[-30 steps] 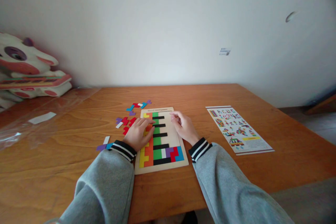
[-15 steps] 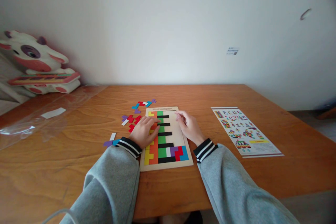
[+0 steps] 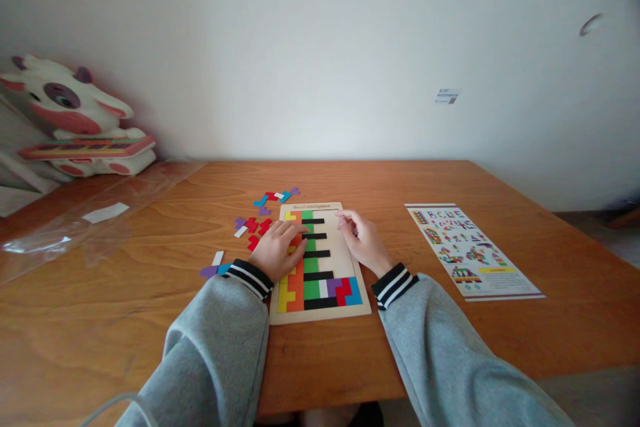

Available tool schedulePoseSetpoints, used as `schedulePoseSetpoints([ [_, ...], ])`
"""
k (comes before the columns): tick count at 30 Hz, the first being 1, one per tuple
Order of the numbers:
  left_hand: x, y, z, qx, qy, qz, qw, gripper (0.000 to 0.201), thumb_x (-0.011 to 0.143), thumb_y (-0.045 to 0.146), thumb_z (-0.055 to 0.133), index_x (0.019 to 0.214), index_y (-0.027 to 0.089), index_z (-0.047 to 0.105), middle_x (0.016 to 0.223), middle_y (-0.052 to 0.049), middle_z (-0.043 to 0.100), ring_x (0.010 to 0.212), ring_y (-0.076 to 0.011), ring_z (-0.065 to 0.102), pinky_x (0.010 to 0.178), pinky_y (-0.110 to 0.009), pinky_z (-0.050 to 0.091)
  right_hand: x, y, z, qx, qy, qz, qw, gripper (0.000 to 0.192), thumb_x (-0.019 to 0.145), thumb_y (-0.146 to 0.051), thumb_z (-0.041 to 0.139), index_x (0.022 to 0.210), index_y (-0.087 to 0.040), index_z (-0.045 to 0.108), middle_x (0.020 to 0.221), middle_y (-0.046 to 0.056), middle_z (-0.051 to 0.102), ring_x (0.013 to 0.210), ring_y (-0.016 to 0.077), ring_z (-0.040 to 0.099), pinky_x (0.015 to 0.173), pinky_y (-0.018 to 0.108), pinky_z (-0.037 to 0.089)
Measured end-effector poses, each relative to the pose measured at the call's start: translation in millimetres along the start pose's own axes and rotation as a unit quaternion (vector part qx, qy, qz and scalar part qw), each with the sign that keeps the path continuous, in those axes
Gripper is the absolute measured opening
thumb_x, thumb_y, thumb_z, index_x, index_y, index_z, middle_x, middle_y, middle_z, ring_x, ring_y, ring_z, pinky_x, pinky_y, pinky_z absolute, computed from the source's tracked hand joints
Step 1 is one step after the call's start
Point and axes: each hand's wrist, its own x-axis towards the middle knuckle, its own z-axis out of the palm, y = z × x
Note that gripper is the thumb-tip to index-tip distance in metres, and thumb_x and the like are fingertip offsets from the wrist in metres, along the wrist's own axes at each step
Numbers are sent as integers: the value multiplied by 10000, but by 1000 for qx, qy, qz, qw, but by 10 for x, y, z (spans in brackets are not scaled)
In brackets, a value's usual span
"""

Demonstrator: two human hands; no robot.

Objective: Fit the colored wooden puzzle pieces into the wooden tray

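A wooden puzzle board [image 3: 321,319] lies in front of me with its frame partly filled by flat coloured pieces. Yellow, orange and green pieces run along its left side, with black bars [image 3: 317,254] sticking out to the right. Purple, red and blue pieces fill the lower right corner. My left hand [image 3: 278,248] rests over the board's left side, fingers apart on the pieces, holding nothing visible. Over the bare upper right part and the right edge is my right hand [image 3: 367,240], its fingers curled in; whether anything is inside them is hidden.
Loose red pieces [image 3: 251,225], blue, purple and white ones lie left of and behind the board. A printed pattern sheet [image 3: 470,250] is on the right. Clear plastic wrapping [image 3: 55,240] and a cow-shaped toy keyboard [image 3: 90,120] are at the left, near the wall.
The whole view has shifted slightly, so everything sits a little further right. Both hands keep the same pose on the board, and no piece has visibly moved.
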Motion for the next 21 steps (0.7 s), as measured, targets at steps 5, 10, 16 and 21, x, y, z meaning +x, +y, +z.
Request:
schedulePoseSetpoints([
  [5, 6, 2, 21, 35, 2, -14, 999, 207, 920, 278, 478, 1030, 170, 616, 1024, -94, 674, 969, -244, 595, 894, -399, 492, 1, 42, 15, 2, 0, -3, 1000, 266, 954, -360, 470, 1088, -185, 619, 830, 39, 677, 611, 134, 555, 582, 261, 448],
  [10, -11, -156, -111, 189, 67, -187, 962, 256, 880, 312, 510, 1050, 175, 645, 1048, -128, 671, 975, -315, 597, 862, -467, 483, -7, 77, 23, -3, 4, -5, 1000, 272, 954, -377, 476, 1098, -192, 615, 849, 45, 684, 639, 143, 574, 594, 264, 461],
  [16, -140, -456, -488, 269, -10, -353, 896, 367, 874, 412, 465, 1068, 160, 649, 1090, -176, 661, 1023, -373, 614, 822, -486, 490, -10, 58, 20, -4, 2, -3, 1000, 270, 954, -377, 473, 1094, -196, 616, 853, 41, 682, 617, 139, 560, 594, 270, 464],
  [21, -217, -567, -637, 251, -86, -400, 877, 440, 820, 548, 479, 975, 184, 671, 1023, -163, 692, 960, -360, 655, 747, -433, 511, -4, 34, 15, 3, 0, -6, 1000, 264, 954, -373, 471, 1086, -197, 618, 845, 44, 683, 616, 142, 558, 587, 273, 461],
])
